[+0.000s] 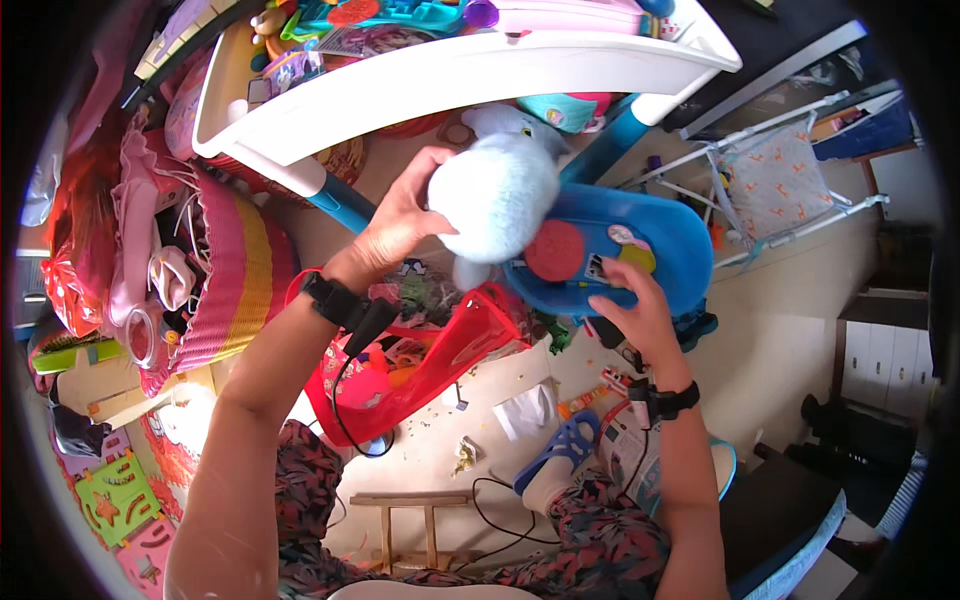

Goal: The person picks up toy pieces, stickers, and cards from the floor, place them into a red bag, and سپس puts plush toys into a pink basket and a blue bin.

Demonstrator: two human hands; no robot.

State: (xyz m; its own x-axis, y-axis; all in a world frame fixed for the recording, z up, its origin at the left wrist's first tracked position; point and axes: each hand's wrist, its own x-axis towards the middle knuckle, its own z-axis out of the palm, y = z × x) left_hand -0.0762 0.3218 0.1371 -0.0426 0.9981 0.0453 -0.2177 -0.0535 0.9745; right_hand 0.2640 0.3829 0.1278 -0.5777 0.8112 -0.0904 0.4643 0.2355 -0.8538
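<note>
A pale blue plush toy (492,195) with a round, fluffy body hangs above the near left end of a blue plastic tub (690,215). My left hand (412,205) is closed around the left side of the plush. Over the tub's near rim reaches my right hand (638,305), thumb and fingers apart and nothing visibly gripped. Close to its fingertips lies a small black-and-white piece (595,268). In the tub there are also a flat red round piece (555,250) and a yellow-green piece (638,260).
Beyond the plush stands a white-railed toy table (480,88) on blue legs, piled with toys. A red bag (440,365) with things inside sits below my left hand. A wooden stool (410,500), a blue clog (570,445) and loose cables are near my legs. A folding frame (775,180) stands right.
</note>
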